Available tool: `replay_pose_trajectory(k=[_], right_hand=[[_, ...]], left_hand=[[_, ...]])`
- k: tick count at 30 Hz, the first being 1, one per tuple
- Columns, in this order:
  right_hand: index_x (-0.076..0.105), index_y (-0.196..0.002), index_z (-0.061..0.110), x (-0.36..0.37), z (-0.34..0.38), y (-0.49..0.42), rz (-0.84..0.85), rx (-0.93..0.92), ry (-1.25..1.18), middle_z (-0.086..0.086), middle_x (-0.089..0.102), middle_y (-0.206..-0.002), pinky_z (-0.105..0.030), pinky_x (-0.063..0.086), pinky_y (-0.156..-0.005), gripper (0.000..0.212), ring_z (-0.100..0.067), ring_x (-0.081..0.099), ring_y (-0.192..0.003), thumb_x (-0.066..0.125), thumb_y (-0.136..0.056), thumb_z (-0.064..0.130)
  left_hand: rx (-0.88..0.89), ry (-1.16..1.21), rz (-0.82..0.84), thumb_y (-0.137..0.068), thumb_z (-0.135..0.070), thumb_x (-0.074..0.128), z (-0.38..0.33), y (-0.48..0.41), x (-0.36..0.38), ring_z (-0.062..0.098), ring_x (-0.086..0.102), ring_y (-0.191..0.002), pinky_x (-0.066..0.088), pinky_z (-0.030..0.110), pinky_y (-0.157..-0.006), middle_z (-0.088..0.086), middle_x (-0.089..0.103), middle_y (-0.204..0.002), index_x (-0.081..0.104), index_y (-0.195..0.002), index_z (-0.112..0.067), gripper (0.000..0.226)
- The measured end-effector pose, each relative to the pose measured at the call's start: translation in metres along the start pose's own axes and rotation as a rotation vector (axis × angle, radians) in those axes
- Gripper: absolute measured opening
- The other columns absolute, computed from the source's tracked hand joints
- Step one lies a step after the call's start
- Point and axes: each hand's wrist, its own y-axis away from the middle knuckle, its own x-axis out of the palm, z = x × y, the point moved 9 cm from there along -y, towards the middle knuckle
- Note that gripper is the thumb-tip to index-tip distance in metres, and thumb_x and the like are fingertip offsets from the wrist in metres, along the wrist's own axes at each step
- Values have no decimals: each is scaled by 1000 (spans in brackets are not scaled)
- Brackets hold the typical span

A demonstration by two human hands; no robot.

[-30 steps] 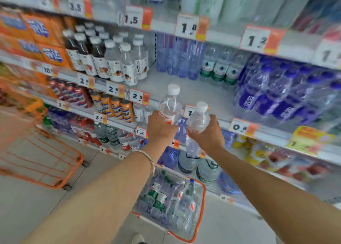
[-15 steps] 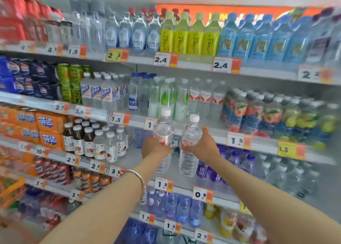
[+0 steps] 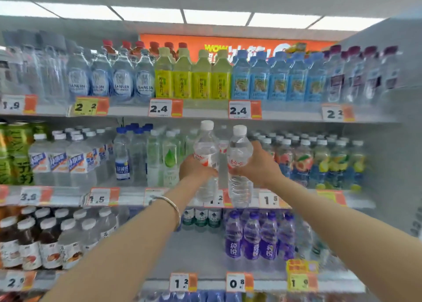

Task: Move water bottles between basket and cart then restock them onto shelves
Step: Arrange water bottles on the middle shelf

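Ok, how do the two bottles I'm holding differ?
The left bottle sits slightly higher than the right bottle. The left bottle's label shows a barcode; the right bottle's label shows red lettering and no barcode. Both are clear, white-capped and upright.

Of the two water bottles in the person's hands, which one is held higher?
The left bottle, gripped by the left hand: its white cap stands slightly above that of the right bottle in the right hand, and its base ends higher.

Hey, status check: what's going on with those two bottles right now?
Left hand grips left bottle, right hand grips right bottle. Both upright, before the middle shelf. No obstruction seen.
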Motion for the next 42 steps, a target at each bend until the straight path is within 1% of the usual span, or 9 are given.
replay_pose_trajectory(k=[5,12,16,20,24,30,35,39,42], right_hand=[[40,-128,19,-9,-9,-23,-29,-32,9,-1,61,-114,-44,54,-82,85,-25,61,-100,83,-62,53],[39,-128,25,-11,-21,-62,-17,-126,64,5,60,-111,-44,54,-82,91,-22,61,-99,77,-54,61],[41,-126,23,-10,-26,-78,11,-157,50,7,56,-106,-40,53,-78,80,-20,58,-96,82,-63,50],[38,-132,21,-5,-29,-87,20,-190,54,4,59,-109,-40,53,-79,87,-21,58,-96,83,-62,48],[34,-138,22,1,-32,-96,34,-218,45,1,62,-115,-41,53,-80,96,-22,60,-99,84,-61,48],[36,-134,24,8,-34,-108,43,-253,0,4,61,-114,-37,54,-78,91,-19,60,-98,85,-61,47],[37,-129,22,14,-38,-112,58,-256,41,2,63,-111,-41,54,-77,88,-21,61,-94,85,-60,48],[34,-130,20,20,-38,-112,71,-267,97,-1,62,-112,-36,50,-72,88,-22,59,-93,84,-63,47],[32,-135,16,24,-40,-109,94,-249,76,-2,60,-113,-33,45,-69,91,-20,55,-89,85,-66,43]], left_hand=[[-42,60,-70,-58,-23,91,2,-40,29,23,66,-92,56,29,-81,-3,67,-99,60,-100,-15,53],[-118,-25,-254,-55,-30,87,13,-91,63,26,67,-95,59,41,-79,1,70,-104,58,-105,-22,59],[-105,-160,-408,-66,-31,85,7,-101,65,31,63,-102,57,44,-78,8,64,-113,43,-124,-15,73],[-152,-275,-476,-69,-42,83,17,-109,72,30,56,-107,56,42,-77,14,46,-126,40,-125,-10,78],[-142,-366,-565,-69,-44,82,23,-116,79,28,50,-111,54,39,-77,14,45,-127,38,-125,-8,80],[-102,-489,-623,-71,-58,75,17,-127,93,25,55,-98,48,30,-55,15,53,-113,36,-131,-9,87],[-11,-560,-618,-71,-51,77,22,-129,103,29,48,-111,53,33,-82,18,45,-125,25,-144,-4,101],[-78,-439,-579,-69,-40,82,40,-117,106,28,44,-113,54,34,-73,15,41,-127,25,-139,-9,96],[-168,-319,-528,-73,-28,84,59,-114,109,30,47,-112,55,37,-80,16,44,-127,23,-135,-9,89]])
